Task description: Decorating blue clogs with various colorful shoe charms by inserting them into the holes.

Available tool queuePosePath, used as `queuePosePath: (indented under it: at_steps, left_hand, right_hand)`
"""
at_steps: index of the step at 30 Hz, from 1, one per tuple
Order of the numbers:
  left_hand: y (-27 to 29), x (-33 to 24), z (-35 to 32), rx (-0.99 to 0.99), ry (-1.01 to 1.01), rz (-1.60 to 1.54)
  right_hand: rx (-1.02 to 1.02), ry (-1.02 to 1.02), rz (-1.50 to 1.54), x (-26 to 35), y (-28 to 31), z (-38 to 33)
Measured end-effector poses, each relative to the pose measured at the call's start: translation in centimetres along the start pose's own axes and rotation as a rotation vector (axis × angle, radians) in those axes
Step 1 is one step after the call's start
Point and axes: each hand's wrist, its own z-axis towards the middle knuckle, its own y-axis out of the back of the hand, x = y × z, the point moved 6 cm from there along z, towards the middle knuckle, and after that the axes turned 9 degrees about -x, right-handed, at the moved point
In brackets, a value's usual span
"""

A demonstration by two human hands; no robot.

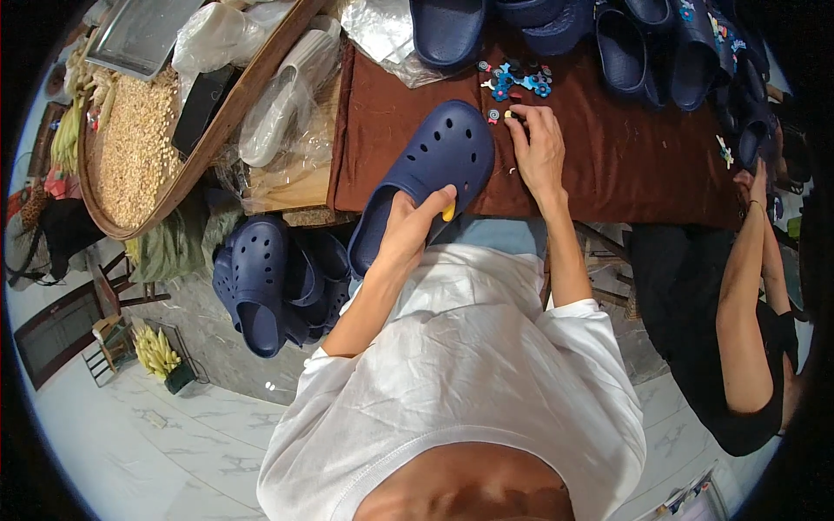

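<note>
My left hand (408, 227) grips a navy foam clog (447, 143) with round holes in its top, fingers inside the foot opening and thumb on the upper. By that thumb, a yellow piece (449, 211) shows at the clog's side. My right hand (540, 148) rests over the brown cloth, thumb and forefinger closing on a small yellow and black shoe charm (510, 115). Right beside it lies a round grey swirl charm (493, 114). Farther back is a loose pile of blue, black and red charms (519, 80).
Navy clogs (447, 30) line the brown-clothed table's (625, 165) far side; more clogs (261, 278) hang or stack low left. A grey-white clog (291, 95) in plastic lies beside a large tray (139, 143) of pale grains. At right, another person's hands (754, 184) touch a decorated clog.
</note>
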Motion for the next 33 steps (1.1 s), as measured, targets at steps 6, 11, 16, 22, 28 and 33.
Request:
queuePosePath:
  at_steps: [6, 11, 16, 22, 28, 33]
  left_hand:
    - [-0.1, -0.2, -0.1, -0.045, 0.035, -0.054]
    - [0.0, 0.0, -0.1, -0.107, 0.051, -0.121]
    - [0.9, 1.5, 0.4, -0.172, 0.081, -0.117]
    - [0.1, 0.4, -0.1, -0.069, 0.043, -0.132]
    - [0.1, 0.4, 0.0, -0.084, 0.034, -0.102]
    - [0.4, 0.1, -0.4, -0.149, 0.003, -0.075]
  right_hand:
    - [-0.011, -0.076, 0.238, 3.0, 2.5, -2.2]
    - [0.034, -0.133, 0.431, 6.0, 3.5, -4.8]
    - [0.089, -0.192, 0.491, 7.0, 2.4, -6.3]
    - [0.027, -0.191, 0.399, 5.7, 2.4, -5.1]
    - [-0.082, -0.114, 0.153, 1.9, 1.9, -2.3]
    - [-0.059, -0.155, 0.102, 1.6, 0.8, -1.2]
